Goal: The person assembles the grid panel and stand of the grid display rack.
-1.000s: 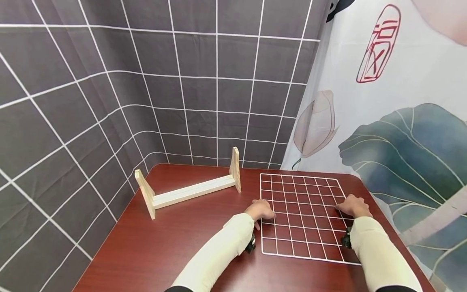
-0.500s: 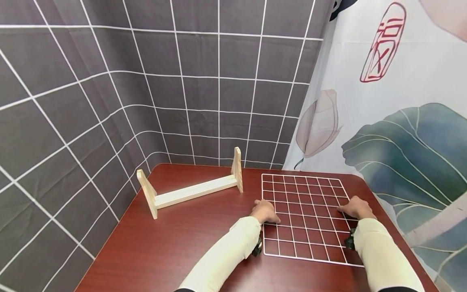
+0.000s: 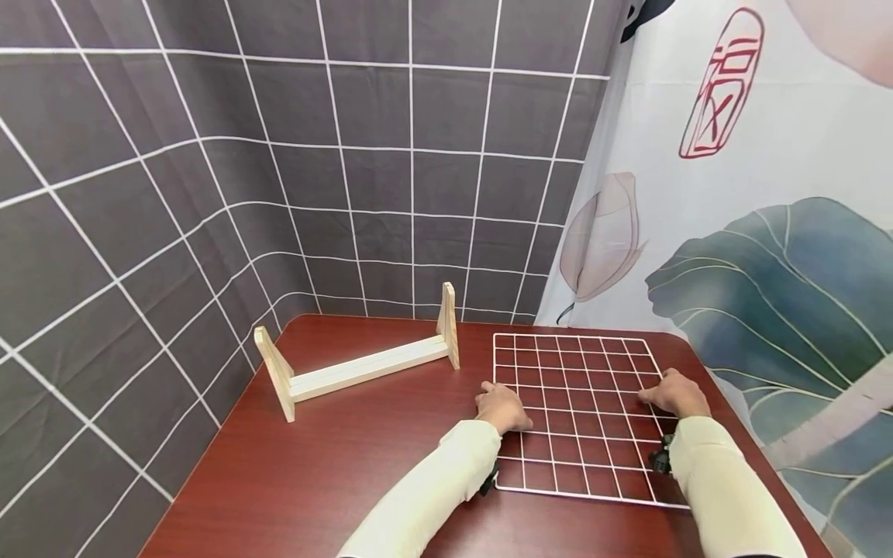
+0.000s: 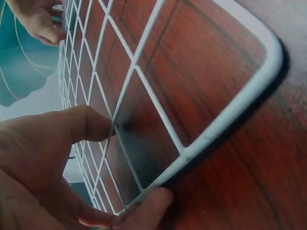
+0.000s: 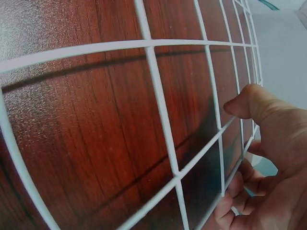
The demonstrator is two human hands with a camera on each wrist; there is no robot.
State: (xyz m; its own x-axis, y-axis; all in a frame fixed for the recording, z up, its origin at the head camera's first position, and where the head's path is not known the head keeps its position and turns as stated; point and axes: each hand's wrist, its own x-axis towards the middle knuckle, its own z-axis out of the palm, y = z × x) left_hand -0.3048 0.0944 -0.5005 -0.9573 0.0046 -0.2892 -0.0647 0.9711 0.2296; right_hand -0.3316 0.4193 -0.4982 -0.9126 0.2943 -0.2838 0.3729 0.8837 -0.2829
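A white wire grid panel (image 3: 572,418) lies on the right part of the brown-red table. My left hand (image 3: 502,407) is at its left edge. In the left wrist view the thumb (image 4: 91,124) touches an inner wire and a fingertip (image 4: 152,206) is at the outer rim. My right hand (image 3: 677,394) holds the opposite edge. Its thumb (image 5: 244,100) lies over the wires and its other fingers (image 5: 240,191) curl at the outer rim, partly hidden behind the wires.
A pale wooden rack (image 3: 370,368) with two upright end pieces stands at the table's back left. Grey cloth with white lines (image 3: 377,178) hangs behind and to the left. A white curtain with a leaf print (image 3: 774,271) hangs along the right edge.
My left hand has shifted slightly toward me and inward along the grid's left edge. My right hand and the grid stay nearly where they were; the head view sways a little.
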